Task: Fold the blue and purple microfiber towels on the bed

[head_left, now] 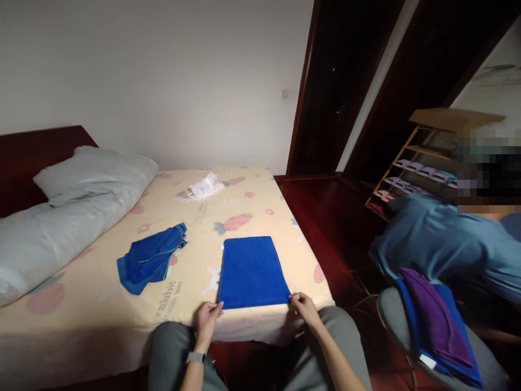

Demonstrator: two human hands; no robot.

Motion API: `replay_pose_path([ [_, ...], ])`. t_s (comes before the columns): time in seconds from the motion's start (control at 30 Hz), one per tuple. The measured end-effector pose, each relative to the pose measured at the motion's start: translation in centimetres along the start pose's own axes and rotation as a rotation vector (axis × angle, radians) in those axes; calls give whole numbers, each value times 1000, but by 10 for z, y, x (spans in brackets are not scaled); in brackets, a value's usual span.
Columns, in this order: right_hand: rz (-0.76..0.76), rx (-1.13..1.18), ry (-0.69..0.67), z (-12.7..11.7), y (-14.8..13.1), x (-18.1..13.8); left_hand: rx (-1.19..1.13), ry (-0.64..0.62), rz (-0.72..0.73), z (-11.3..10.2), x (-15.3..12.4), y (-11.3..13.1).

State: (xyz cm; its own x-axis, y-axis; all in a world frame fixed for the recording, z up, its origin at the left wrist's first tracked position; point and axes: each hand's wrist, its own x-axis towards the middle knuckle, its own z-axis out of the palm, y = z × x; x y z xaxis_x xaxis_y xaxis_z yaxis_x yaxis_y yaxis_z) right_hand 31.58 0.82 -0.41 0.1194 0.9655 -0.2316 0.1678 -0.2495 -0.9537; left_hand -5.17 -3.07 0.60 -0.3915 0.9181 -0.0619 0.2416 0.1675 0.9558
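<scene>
A blue towel [253, 271], folded into a neat rectangle, lies flat on the bed near its front edge. My left hand [207, 321] pinches its near left corner, and a watch band circles that wrist. At the near right corner, my right hand [305, 308] has thumb and fingers closed on the cloth. A small white tag sticks out from the towel's left side. To the left lies a crumpled blue cloth [152, 258] with green edging, apart from both hands.
A white plastic bag [205, 186] and a grey quilt [89, 206] rest on the bed [252, 212]. On the right, a person in a blue shirt [443, 239] is beside a chair [391, 309] bearing purple cloth [439, 320] over blue cloth. Behind stands a shoe rack [427, 149].
</scene>
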Motion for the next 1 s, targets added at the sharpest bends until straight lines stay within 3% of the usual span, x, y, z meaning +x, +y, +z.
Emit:
replay_pose_path([
  [0.13,5,86,22,3,2,-9,40,15,27,-1,-16,-19],
  [0.27,-85,89,55,1,-1,-9,-43,-45,5,-1,-19,-16],
  [0.37,-145,48,10,-1,1,-5,-68,-107,6,-3,-17,-17],
  [0.53,-95,-87,-43,-1,10,-2,-3,-68,44,-6,-15,-29],
  [0.67,-147,-118,-56,0,11,-7,-82,-86,56,-5,-13,-19],
  [0.87,-288,-161,-24,-4,4,-11,111,-331,189,-16,-4,7],
  [1.0,-341,-176,15,-6,-6,-4,231,-289,240,-24,2,7],
])
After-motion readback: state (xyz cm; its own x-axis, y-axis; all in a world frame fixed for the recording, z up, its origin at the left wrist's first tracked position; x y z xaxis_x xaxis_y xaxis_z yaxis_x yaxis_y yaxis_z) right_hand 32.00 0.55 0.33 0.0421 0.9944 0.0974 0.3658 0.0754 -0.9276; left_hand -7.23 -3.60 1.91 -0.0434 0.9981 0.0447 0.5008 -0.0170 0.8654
